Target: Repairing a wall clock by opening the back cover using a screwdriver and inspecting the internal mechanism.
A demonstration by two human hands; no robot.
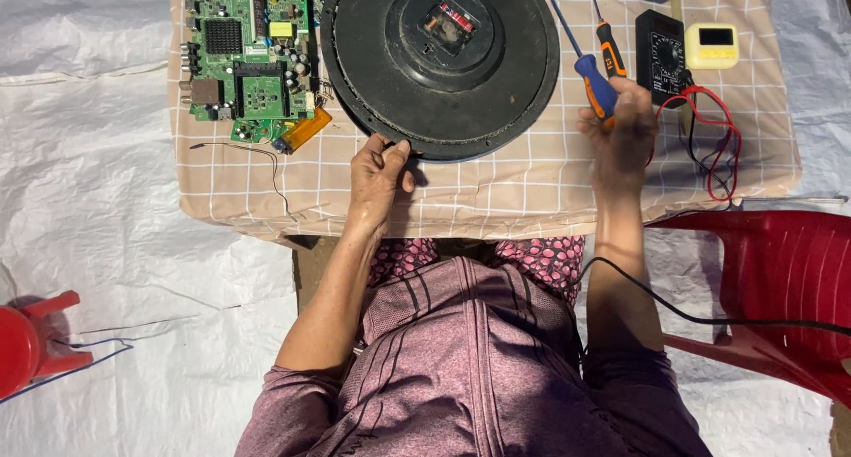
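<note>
A large round black disc (441,62), the back of a wall clock with a small mechanism at its centre, lies on the checked cloth. My left hand (377,178) grips the disc's near rim with thumb and fingers. To the right, my right hand (620,138) closes around the handle of a blue and orange screwdriver (585,67), whose shaft points away toward the table's far edge. A second screwdriver with an orange and black handle (610,49) lies just beside it.
A green circuit board (253,54) lies left of the disc. A black multimeter (660,56) with red and black leads (714,142), and a small yellow device (711,46), sit at the right. A red plastic chair (780,289) stands to the right, a red stool (31,342) at left.
</note>
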